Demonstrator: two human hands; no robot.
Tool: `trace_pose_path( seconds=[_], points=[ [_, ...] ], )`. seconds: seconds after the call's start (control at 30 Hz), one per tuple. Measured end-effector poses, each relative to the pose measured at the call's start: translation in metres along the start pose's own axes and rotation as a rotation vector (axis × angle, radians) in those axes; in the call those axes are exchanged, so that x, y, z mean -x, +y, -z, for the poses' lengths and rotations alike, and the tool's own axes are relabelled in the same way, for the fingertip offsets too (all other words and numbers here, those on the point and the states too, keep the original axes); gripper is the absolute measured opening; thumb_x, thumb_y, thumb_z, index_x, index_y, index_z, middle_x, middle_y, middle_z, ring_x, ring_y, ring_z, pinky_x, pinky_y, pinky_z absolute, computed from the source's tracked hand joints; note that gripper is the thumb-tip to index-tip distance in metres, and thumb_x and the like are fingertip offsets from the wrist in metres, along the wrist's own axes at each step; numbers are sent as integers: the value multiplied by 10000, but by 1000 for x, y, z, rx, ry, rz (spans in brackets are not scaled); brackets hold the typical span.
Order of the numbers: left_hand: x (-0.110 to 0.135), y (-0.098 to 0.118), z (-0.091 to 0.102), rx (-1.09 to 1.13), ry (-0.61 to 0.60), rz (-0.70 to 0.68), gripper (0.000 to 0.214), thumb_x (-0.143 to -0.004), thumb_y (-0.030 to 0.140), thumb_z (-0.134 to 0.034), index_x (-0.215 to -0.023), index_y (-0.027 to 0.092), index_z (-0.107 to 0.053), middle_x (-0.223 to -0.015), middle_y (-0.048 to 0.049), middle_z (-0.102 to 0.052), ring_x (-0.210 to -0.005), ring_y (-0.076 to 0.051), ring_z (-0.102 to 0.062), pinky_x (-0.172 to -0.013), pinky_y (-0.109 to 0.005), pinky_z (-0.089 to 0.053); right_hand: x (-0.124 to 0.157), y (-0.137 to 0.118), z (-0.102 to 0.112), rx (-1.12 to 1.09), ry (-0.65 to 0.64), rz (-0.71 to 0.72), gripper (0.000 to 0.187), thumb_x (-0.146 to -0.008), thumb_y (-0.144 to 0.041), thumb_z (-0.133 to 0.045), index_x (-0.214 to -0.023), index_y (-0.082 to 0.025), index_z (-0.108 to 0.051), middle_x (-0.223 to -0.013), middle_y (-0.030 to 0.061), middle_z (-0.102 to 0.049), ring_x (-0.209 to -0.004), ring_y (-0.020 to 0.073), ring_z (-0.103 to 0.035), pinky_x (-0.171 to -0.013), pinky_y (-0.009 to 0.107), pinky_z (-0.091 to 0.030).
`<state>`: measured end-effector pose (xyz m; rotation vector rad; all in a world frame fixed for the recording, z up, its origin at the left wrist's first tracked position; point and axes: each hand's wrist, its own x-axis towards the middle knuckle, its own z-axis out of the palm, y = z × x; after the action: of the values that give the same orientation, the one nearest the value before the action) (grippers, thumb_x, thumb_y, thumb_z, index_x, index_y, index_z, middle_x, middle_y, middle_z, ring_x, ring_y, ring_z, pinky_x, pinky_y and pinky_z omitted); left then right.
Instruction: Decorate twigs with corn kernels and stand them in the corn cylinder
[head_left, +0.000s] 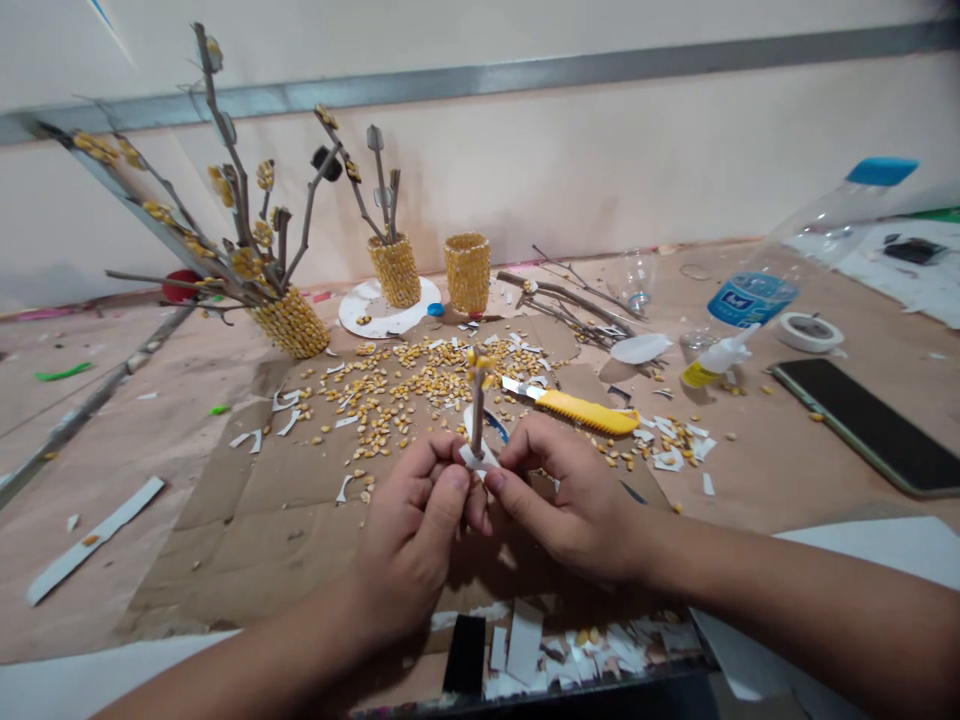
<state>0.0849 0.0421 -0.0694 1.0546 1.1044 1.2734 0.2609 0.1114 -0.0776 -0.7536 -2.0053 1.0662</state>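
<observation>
In the middle of the head view, my left hand (416,525) is closed around the lower end of a short twig (477,410), which stands upright. Yellow corn kernels (480,365) sit at the twig's top. A small white paper strip (478,460) lies against the twig's lower part, and my right hand (566,500) pinches its right side between thumb and fingers. The fingertips of both hands almost meet there. Just beyond my right hand rests a yellow utility knife (589,410) with its blade out. Loose corn kernels (390,410) are scattered over the cardboard (247,510) beneath.
Kernel-covered cups (466,275) stand at the back, two holding branches (240,180). Bare branches (570,305), a glue bottle (716,358), a tilted plastic bottle (795,245), a tape roll (810,332) and a phone (870,425) lie right. Paper scraps (525,640) cover the near edge.
</observation>
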Motion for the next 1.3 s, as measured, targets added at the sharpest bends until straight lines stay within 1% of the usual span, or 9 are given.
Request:
trace_pose_path(
  seconds=[0.13, 0.3, 0.4, 0.57, 0.8, 1.0, 1.07, 1.17, 1.3],
  points=[
    [0, 5, -1, 17, 17, 25, 256, -1047, 465, -626, -966, 222, -623, -692, 52, -553, -594, -98, -447, -559, -195, -398, -1, 0, -1, 32, 29, 27, 195, -1000, -313, -621, -842, -229, -544, -752, -2, -605, -693, 165, -533, -657, 318, -415],
    [0, 4, 2, 15, 90, 21, 166, -1011, 415, -705, -1025, 263, -641, -816, 27, -628, -729, -121, -540, -650, -201, -457, -1, 1, 0, 35, 31, 35, 184, -999, -312, -628, -853, -226, -552, -754, -8, -591, -686, 159, -521, -651, 310, -403],
    [2, 1, 4, 28, 110, 19, 167, -995, 412, -730, -1008, 267, -647, -865, 16, -641, -787, -131, -559, -701, -211, -472, 0, 2, -1, 32, 22, 19, 188, -1000, -314, -630, -851, -225, -557, -752, -8, -592, -690, 160, -524, -653, 308, -402],
    [2, 1, 5, 61, 72, 20, 237, -1008, 476, -691, -932, 257, -644, -820, 28, -600, -705, -114, -492, -653, -205, -430, 1, 2, -2, 22, 17, 5, 202, -1007, -322, -626, -844, -222, -560, -754, -6, -594, -692, 160, -523, -657, 311, -398],
    [-4, 2, 6, 146, 32, 7, 330, -969, 455, -745, -797, 218, -592, -708, 46, -545, -641, -114, -419, -599, -213, -372, 1, 2, -1, 27, 8, 45, 186, -1002, -302, -636, -851, -219, -566, -750, -13, -590, -693, 159, -514, -662, 311, -381],
    [-7, 1, 8, 211, 14, 85, 420, -934, 484, -777, -732, 198, -545, -645, 44, -556, -573, -92, -373, -530, -203, -301, 1, 1, 0, 17, -10, 80, 189, -996, -293, -639, -843, -222, -555, -754, -11, -589, -701, 161, -513, -665, 311, -383],
    [-8, 2, 7, 221, 9, 109, 428, -924, 509, -785, -750, 193, -555, -630, 47, -548, -549, -78, -367, -507, -189, -281, 1, 1, 0, 19, -7, 92, 187, -998, -289, -635, -846, -221, -550, -766, -9, -587, -708, 161, -515, -674, 313, -389],
    [-9, 5, 6, 258, -1, 149, 367, -951, 514, -755, -856, 202, -586, -649, 51, -562, -519, -60, -366, -476, -163, -261, 0, 2, 0, 27, 1, 98, 182, -1000, -286, -632, -853, -220, -547, -770, -11, -569, -704, 158, -509, -678, 314, -393],
    [-7, 8, 4, 396, -69, 172, 331, -929, 451, -800, -982, 254, -539, -698, 67, -591, -497, -44, -372, -467, -129, -261, 0, 2, 1, 31, 11, 103, 190, -999, -276, -624, -838, -221, -539, -745, -22, -548, -679, 151, -489, -660, 307, -383]
  ],
)
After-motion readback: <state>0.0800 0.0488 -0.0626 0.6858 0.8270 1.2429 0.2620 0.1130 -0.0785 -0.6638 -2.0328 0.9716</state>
